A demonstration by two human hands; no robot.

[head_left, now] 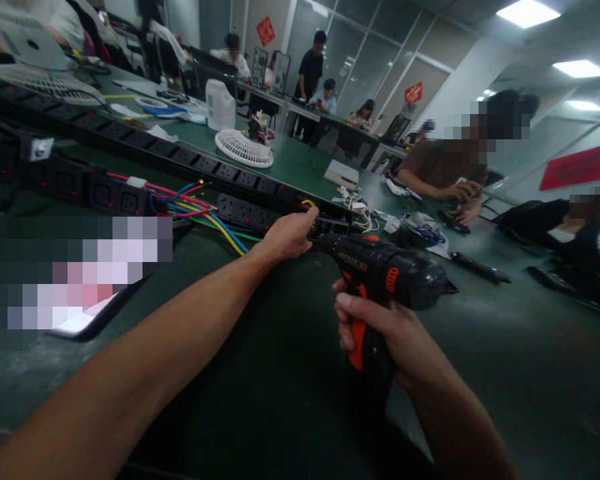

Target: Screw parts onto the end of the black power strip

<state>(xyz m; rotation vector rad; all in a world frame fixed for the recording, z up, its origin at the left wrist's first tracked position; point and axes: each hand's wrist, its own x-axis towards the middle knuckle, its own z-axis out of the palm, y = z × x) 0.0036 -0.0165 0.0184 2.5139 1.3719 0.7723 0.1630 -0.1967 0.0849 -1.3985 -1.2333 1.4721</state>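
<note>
On a green counter [280, 373], a long black power strip [245, 212] lies ahead of the wearer, with coloured wires [225, 233] spilling out beside its sockets. The step in hand looks like driving a screw at the strip's right end, though no screw can be made out. The next move seems to call for keeping the drill straight and the left fingertips clear of its tip. The right hand [373, 323], its forearm rising from the lower right, has its grip wrapped around the handle of a black and orange drill [380, 267], nose pointing left and slightly away. The left hand [291, 235] reaches forward from the lower left, fingers bunched at the strip's end just beside the drill's tip; whether they pinch anything, I cannot tell.
</note>
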